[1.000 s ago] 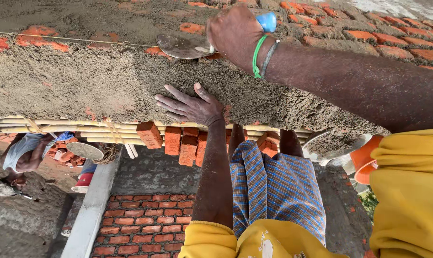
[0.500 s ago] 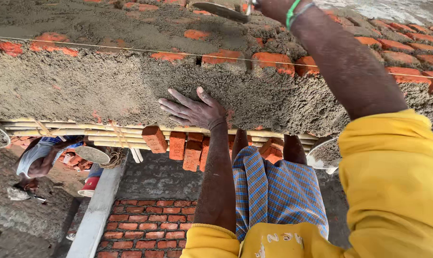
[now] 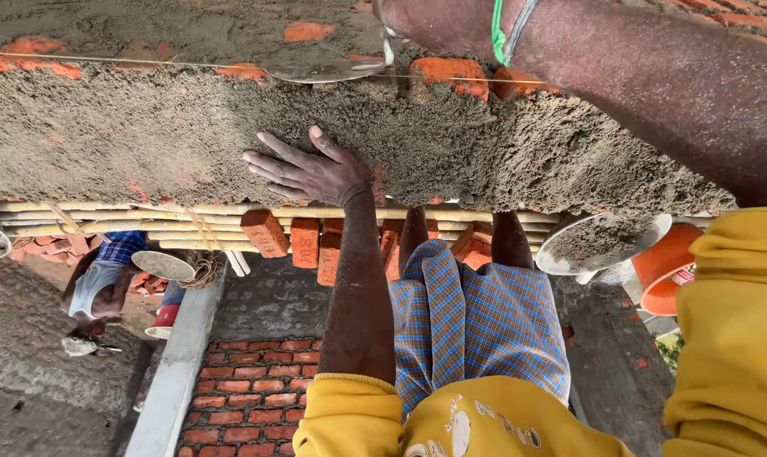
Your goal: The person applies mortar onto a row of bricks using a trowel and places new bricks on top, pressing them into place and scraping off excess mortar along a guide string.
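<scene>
Mortar (image 3: pixel 451 144) already coats most of the wall's face in a rough grey layer, while red bricks (image 3: pixel 455 74) along the top course show bare, so spreading looks unfinished. It lies directly under the left hand (image 3: pixel 316 169), pressed flat with fingers spread, and just below the trowel (image 3: pixel 328 63) gripped by the right hand (image 3: pixel 434 21) above.

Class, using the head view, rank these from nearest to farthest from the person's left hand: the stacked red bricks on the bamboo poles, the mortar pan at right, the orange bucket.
1. Stacked red bricks, just below the left hand.
2. Mortar pan, to the right.
3. Orange bucket, farther right, beside the pan.
</scene>
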